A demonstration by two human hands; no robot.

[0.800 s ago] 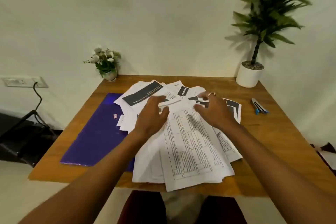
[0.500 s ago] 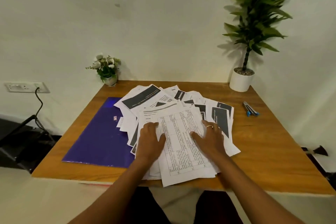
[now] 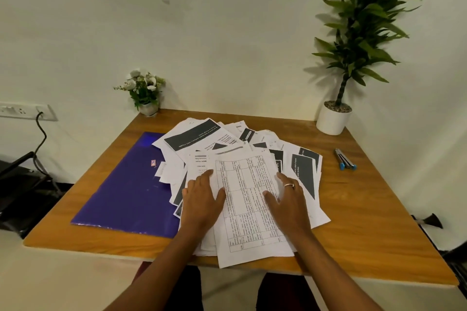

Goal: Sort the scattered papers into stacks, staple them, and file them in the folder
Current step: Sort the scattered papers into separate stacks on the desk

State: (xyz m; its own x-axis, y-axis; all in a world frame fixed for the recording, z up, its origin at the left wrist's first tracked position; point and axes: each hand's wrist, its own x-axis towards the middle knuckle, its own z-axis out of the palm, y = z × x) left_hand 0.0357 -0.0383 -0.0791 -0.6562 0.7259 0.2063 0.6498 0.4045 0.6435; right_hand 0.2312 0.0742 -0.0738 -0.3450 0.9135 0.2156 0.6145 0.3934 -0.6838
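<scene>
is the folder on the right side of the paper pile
No, the purple folder lies left of the paper pile, with some sheets overlapping its right edge.

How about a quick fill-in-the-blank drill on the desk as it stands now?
1. The left hand and the right hand both rest flat on the pile of ____.
2. A ring shows on the ____ hand.
3. The folder lies on the ____ side of that pile.
4. The tall plant stands in a ____ pot.
Missing words: papers; right; left; white.
</scene>
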